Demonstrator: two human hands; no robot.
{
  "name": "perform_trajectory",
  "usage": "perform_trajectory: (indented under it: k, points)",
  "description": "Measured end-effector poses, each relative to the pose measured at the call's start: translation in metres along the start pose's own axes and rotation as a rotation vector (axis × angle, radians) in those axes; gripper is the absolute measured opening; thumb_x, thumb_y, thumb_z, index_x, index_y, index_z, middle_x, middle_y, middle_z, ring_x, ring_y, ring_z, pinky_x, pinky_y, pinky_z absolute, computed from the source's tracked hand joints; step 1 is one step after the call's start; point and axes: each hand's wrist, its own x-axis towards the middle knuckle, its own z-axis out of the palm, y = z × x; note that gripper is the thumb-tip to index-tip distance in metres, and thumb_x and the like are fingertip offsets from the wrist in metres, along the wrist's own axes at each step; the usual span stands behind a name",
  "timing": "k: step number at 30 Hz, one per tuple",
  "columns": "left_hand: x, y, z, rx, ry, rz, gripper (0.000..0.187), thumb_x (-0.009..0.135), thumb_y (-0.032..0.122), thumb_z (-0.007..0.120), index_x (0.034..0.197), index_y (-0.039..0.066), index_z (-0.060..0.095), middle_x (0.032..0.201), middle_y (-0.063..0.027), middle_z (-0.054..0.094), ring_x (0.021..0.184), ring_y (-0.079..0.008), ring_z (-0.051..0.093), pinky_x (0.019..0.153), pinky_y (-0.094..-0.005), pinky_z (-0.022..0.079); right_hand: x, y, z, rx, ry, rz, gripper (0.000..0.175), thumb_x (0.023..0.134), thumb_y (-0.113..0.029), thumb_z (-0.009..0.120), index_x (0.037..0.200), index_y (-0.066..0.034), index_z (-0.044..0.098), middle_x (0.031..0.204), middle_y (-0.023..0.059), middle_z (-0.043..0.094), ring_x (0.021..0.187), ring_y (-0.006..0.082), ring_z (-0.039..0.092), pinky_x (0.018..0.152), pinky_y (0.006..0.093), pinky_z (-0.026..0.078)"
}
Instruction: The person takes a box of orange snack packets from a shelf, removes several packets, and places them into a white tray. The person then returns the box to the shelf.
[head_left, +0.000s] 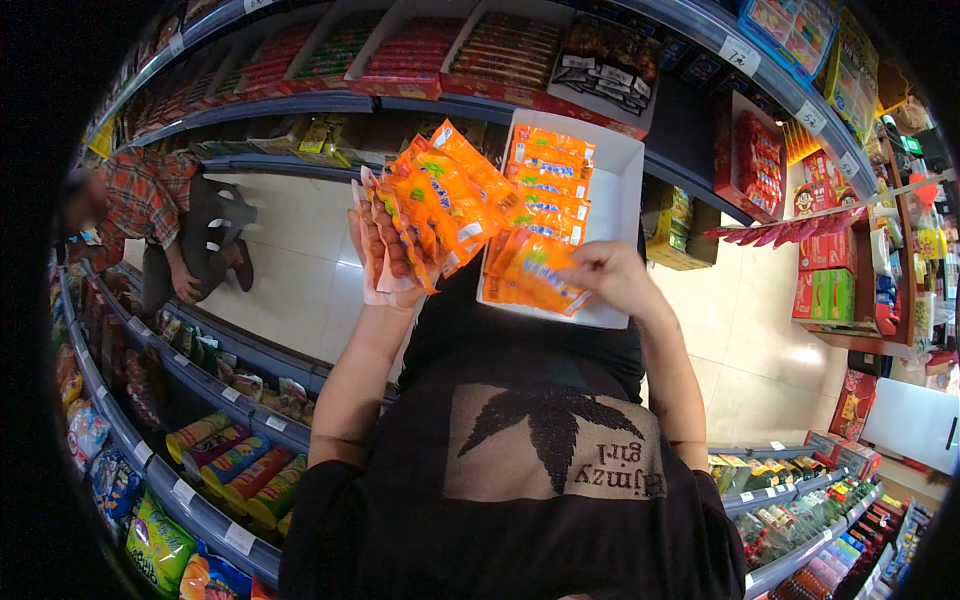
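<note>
My left hand (409, 297) holds a fanned bunch of orange plastic snack packets (439, 199), some with round brown pieces showing through clear backs. Its fingers are mostly hidden behind them. To the right, a shallow white cardboard box (619, 195) sits before my body, its far end at the shelf edge. Inside, a column of similar orange packets (551, 184) overlaps along the left side. My right hand (616, 279), slightly blurred, pinches the right edge of an orange packet (534, 262) at the box's near end. How the box is supported cannot be told.
Ahead is a shelf with open boxes of packaged snacks (409, 45). A person (161, 217) crouches in the aisle at left. Lower left, another shelf holds snack canisters (236, 465); bottles (795, 517) line shelves at lower right. A pink-fringed strip (795, 229) juts out at right.
</note>
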Motion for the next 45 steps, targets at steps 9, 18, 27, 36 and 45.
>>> perform_trajectory:
  k: [9,18,27,36,45]
  points:
    - [-0.006,-0.019,0.006,0.426,0.346,0.071,0.073,0.092,0.065,0.035,0.151,0.024,0.025,0.157,-0.0033,0.022,0.144,-0.0307,0.021,0.115,-0.0523,0.017,0.005,0.0,-0.016,0.617,0.328,0.073,0.015,0.086,-0.01,0.07,0.09,0.0041,0.069,0.078,0.0056,0.068,0.067,0.0074,0.061,0.063,0.0208,0.049]
    - [-0.015,-0.038,-0.006,0.149,0.221,-0.067,0.069,0.093,0.064,0.034,0.15,0.025,0.028,0.153,-0.0015,0.03,0.14,-0.0277,0.031,0.114,-0.0519,0.024,0.01,-0.005,-0.007,0.666,0.379,0.079,0.014,0.087,-0.011,0.07,0.089,0.0034,0.069,0.078,0.0045,0.068,0.067,0.0063,0.06,0.063,0.0199,0.048]
    - [-0.012,-0.045,-0.02,0.049,-0.233,-0.073,0.064,0.098,0.056,0.033,0.151,0.024,0.021,0.155,-0.0015,0.026,0.143,-0.0268,0.025,0.115,-0.0517,0.022,0.01,-0.015,0.003,0.734,0.402,0.053,0.013,0.087,-0.01,0.069,0.088,0.0033,0.069,0.078,0.0031,0.067,0.068,0.0058,0.059,0.064,0.0196,0.046]
    - [0.002,-0.043,0.0,0.072,0.223,-0.088,0.063,0.097,0.055,0.038,0.15,0.024,0.025,0.154,-0.002,0.028,0.141,-0.0259,0.029,0.115,-0.0523,0.022,0.019,-0.02,-0.004,0.614,0.379,0.075,0.014,0.087,-0.011,0.069,0.09,0.0025,0.07,0.079,0.0032,0.068,0.069,0.006,0.059,0.064,0.021,0.047]
    - [0.078,-0.016,0.008,-0.172,-0.028,-0.206,0.059,0.095,0.053,0.044,0.143,0.02,0.038,0.145,-0.0055,0.043,0.133,-0.0301,0.041,0.103,-0.0569,0.039,0.091,-0.035,-0.033,0.617,0.407,0.015,0.014,0.09,-0.012,0.065,0.089,0.0023,0.069,0.081,0.0026,0.067,0.071,0.0066,0.058,0.064,0.0216,0.046]
